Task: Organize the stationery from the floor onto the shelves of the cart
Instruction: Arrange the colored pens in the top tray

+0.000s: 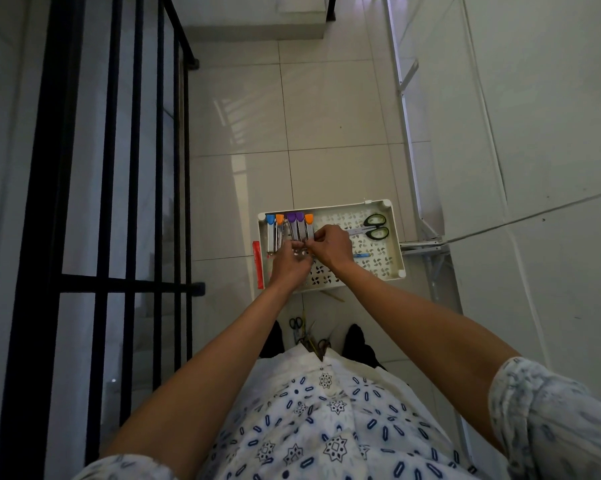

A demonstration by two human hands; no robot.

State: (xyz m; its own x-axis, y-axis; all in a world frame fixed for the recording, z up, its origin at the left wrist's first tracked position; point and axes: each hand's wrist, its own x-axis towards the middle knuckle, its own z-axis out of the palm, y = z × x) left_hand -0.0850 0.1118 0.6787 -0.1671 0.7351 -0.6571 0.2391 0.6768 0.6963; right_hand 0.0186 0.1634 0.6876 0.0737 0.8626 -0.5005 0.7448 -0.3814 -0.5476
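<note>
Both hands meet over the cart's top shelf [394, 237], a white perforated tray seen from above. Our left hand [289, 263] and right hand [331, 244] each have fingers curled in a pinching grip on the near end of a stapler-like tool w/ metal body [300, 244]; exact finger contact is too small to tell. We judge the two-handed grip is for nudging it into line, not carrying it.

Along the tray's left end lies a row of similar tools w/ coloured caps [289, 218]: blue, orange, purple, purple, orange, caps all pointing away from us, side by side. That looks like deliberate sorting by type.

Black-handled scissors [375, 227] lie at the tray's far right, well apart from the row. A blue pen [360, 255] lies near the right wrist. A red strip-shaped item [257, 259] sits at the tray's left edge, prob. outside the rim; we cannot tell for sure.

On the floor btwn our feet, more stationery [306, 332] is left: small scissors, pencils. So the task seems partway done.
</note>
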